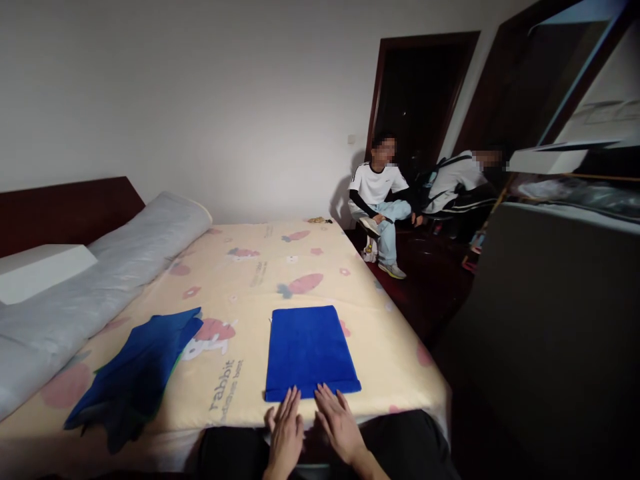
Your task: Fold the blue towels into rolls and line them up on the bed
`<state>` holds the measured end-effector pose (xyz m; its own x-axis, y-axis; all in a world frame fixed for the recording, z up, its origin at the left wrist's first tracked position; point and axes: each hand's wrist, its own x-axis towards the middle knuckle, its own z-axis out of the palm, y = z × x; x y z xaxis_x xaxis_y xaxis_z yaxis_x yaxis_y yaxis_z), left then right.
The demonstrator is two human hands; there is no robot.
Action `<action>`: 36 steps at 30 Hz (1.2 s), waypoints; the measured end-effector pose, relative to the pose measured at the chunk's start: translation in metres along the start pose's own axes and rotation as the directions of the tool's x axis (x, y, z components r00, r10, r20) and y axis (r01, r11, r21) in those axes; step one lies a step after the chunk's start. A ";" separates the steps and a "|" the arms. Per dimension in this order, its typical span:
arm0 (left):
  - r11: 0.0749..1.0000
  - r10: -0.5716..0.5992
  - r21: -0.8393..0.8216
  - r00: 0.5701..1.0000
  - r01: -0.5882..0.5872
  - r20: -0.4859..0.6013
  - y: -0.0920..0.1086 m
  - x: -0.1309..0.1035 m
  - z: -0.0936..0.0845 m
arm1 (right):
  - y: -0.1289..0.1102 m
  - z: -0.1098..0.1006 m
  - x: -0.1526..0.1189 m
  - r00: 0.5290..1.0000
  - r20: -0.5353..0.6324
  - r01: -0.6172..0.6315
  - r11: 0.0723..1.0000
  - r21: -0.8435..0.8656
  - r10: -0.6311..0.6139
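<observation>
A bright blue cloth [311, 347], folded into a flat rectangle, lies on the bed in front of me. Along its near edge runs a narrow turned-over strip. My left hand [287, 427] rests its fingertips on that strip, fingers stretched out. Beside it, my right hand [339, 420] touches the same strip farther right, its fingers also straight and slightly spread. Neither hand grips the cloth. To the left, a loose pile of darker blue fabric [137, 373] lies crumpled, with a bit of green showing at its edge.
The bed's yellow sheet [250, 283] has carrot and rabbit prints. A rolled grey mat [125, 267] and a white box [47, 267] lie at left. Two people sit beyond the bed, one in a white shirt [377, 183]. A large dark panel [545, 333] stands at right.
</observation>
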<state>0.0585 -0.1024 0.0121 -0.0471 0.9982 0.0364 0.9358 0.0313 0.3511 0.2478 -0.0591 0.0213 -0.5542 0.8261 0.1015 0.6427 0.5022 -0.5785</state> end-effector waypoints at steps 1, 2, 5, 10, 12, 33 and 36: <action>0.999 -0.030 0.018 0.999 0.030 -0.011 -0.004 -0.002 -0.005 | 0.002 -0.006 -0.001 1.000 0.001 -0.022 1.000 -0.006 0.022; 0.998 -0.047 0.028 0.999 0.047 -0.016 -0.008 -0.005 -0.009 | 0.005 -0.011 -0.003 0.999 -0.002 -0.050 0.999 -0.008 0.050; 0.996 -0.079 0.035 0.997 0.079 -0.008 -0.018 -0.011 -0.019 | 0.018 -0.023 -0.008 0.987 -0.032 -0.158 0.987 0.019 0.159; 0.987 -0.154 0.052 0.988 0.155 -0.015 -0.023 -0.012 -0.032 | 0.043 -0.034 -0.017 0.959 -0.080 -0.271 0.962 0.030 0.273; 0.985 -0.160 0.056 0.987 0.160 -0.019 -0.023 -0.010 -0.035 | 0.048 -0.035 -0.020 0.948 -0.086 -0.308 0.952 0.002 0.307; 0.987 0.077 0.142 0.997 -0.081 0.029 0.040 0.016 0.020 | 0.025 -0.037 0.006 0.826 -0.216 -0.536 0.844 -0.016 0.520; 0.977 0.065 0.202 0.997 -0.072 0.037 0.037 0.019 0.028 | 0.012 -0.034 0.008 0.894 -0.245 -0.384 0.923 0.014 0.376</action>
<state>0.1021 -0.0813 -0.0007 0.0272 0.9993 0.0241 0.9881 -0.0305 0.1509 0.2686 -0.0378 0.0428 -0.1241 0.9897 0.0720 0.7987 0.1427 -0.5846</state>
